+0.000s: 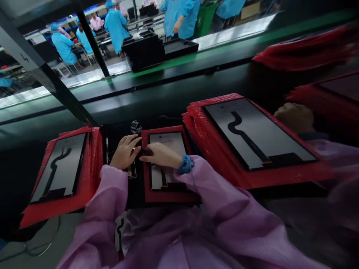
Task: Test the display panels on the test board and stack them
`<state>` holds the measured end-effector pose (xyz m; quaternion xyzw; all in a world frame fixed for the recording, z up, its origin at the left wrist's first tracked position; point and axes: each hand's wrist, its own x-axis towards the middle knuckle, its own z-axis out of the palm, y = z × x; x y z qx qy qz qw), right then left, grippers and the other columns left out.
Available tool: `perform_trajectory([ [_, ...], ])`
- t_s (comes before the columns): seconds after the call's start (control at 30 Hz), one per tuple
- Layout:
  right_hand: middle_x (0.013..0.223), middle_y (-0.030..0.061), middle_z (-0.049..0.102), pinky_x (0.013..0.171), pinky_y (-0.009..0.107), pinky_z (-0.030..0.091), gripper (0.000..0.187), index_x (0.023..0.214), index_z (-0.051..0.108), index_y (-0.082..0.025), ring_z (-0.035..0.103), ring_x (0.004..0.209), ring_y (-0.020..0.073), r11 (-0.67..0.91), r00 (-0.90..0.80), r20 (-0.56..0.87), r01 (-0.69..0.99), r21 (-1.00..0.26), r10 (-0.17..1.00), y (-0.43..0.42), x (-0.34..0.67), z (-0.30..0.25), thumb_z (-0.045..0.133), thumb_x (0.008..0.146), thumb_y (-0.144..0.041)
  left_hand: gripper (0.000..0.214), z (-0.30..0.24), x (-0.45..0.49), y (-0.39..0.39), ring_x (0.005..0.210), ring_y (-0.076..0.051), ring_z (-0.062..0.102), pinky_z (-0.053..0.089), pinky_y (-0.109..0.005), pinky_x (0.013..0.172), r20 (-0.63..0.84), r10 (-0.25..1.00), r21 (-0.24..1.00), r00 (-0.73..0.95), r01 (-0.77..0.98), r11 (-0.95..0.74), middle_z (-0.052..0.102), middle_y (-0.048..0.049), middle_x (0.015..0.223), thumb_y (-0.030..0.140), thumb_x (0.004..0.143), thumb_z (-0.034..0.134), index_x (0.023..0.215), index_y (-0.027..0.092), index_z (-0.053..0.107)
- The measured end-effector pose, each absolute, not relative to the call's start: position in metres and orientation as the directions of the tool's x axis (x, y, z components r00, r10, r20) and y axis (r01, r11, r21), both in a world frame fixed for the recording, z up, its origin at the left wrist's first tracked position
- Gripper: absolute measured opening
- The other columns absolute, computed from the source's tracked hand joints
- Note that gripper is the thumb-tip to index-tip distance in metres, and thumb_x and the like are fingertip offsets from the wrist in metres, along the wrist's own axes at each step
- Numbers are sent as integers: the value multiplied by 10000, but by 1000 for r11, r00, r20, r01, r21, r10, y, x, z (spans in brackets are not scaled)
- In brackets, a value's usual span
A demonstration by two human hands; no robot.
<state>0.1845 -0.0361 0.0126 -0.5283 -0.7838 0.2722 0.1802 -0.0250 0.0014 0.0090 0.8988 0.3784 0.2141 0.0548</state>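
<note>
In front of me a flat display panel (171, 139) with a grey back lies on a red foam sheet (148, 197). My right hand (164, 156) reaches over this panel, its thumb and fingers pinched at a dark strip that looks like the end of the panel's black ribbon cable (163, 177); the hand hides the cable's middle. Just left of the panel is my left hand (125, 152), fingers stretched out and thumb apart. A small orange-gold spot shows between its thumb and fingers, too small to name. Below this hand, a small part (131, 172) is partly covered.
To the left, a red foam stack (96, 149) carries another panel (63, 160); a larger stack (196, 123) with a panel (252, 130) stands at right. A co-worker's hand (294, 117) is beyond it. Black trays (146, 50) sit on the ledge behind. A pen-like stick (107, 149) lies nearby.
</note>
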Motion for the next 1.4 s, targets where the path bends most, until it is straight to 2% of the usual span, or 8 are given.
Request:
perform_trajectory([
  [0.17, 830, 19, 664, 645, 236, 334, 199, 900, 673, -133, 541, 720, 111, 284, -327, 49, 728, -624, 944, -38, 167, 3, 684, 962, -323, 260, -8, -42, 13, 1135, -243, 689, 389, -544, 1185, 294, 690, 280, 661, 631, -723, 769, -79, 1105, 383, 1003, 544, 979, 202, 729],
  [0.4, 1141, 132, 676, 934, 351, 416, 157, 1061, 690, -134, 561, 1111, 235, 355, -303, 191, 706, -613, 934, -48, 162, -2, 577, 1003, -225, 167, 0, -51, 7, 908, -182, 717, 394, -434, 1169, 476, 545, 138, 690, 554, -821, 780, 3, 889, 333, 973, 649, 853, 255, 734],
  [0.53, 1114, 74, 709, 959, 310, 428, 179, 1108, 707, -162, 598, 1047, 180, 365, -334, 185, 633, -682, 924, -42, 158, -10, 566, 1003, -197, 172, 1, -52, 9, 867, -172, 723, 449, -413, 1113, 459, 558, 167, 692, 549, -819, 786, 14, 870, 331, 965, 660, 832, 264, 746],
  [0.63, 1007, 38, 723, 907, 270, 419, 216, 972, 720, -166, 613, 925, 130, 354, -351, 165, 589, -726, 922, -37, 156, -15, 515, 1035, -192, 176, 0, -52, 8, 851, -162, 719, 468, -397, 1089, 441, 557, 201, 703, 528, -825, 781, 15, 859, 328, 949, 684, 796, 254, 730],
  [0.8, 925, 60, 708, 871, 301, 407, 267, 870, 698, -143, 601, 876, 155, 293, -317, 117, 596, -748, 941, -37, 151, -17, 560, 1034, -303, 189, 0, -52, 6, 843, -158, 708, 479, -385, 1072, 393, 563, 249, 727, 506, -826, 764, 9, 842, 304, 946, 659, 773, 241, 699],
  [1.0, 978, 60, 720, 890, 290, 420, 127, 927, 711, -145, 607, 934, 159, 296, -327, 112, 595, -747, 939, -38, 152, -18, 640, 969, -242, 231, -3, -54, 3, 1063, -242, 711, 405, -498, 1144, 265, 642, 291, 720, 575, -765, 778, -74, 1096, 401, 909, 657, 1032, 223, 740],
  [1.17, 1005, 52, 716, 919, 301, 425, 105, 958, 738, -169, 605, 950, 163, 341, -371, 125, 604, -720, 920, -38, 152, -19, 655, 932, -228, 224, 1, -54, 4, 999, -228, 691, 416, -479, 1094, 176, 639, 367, 749, 552, -749, 769, -53, 1028, 318, 968, 524, 921, 228, 724],
  [1.4, 1038, 73, 708, 919, 337, 410, 126, 977, 731, -164, 574, 990, 199, 343, -369, 110, 661, -667, 923, -40, 147, -20, 639, 920, -227, 205, -2, -52, 5, 920, -216, 664, 410, -462, 1070, 172, 663, 398, 728, 565, -723, 745, -39, 941, 292, 957, 536, 862, 225, 705],
])
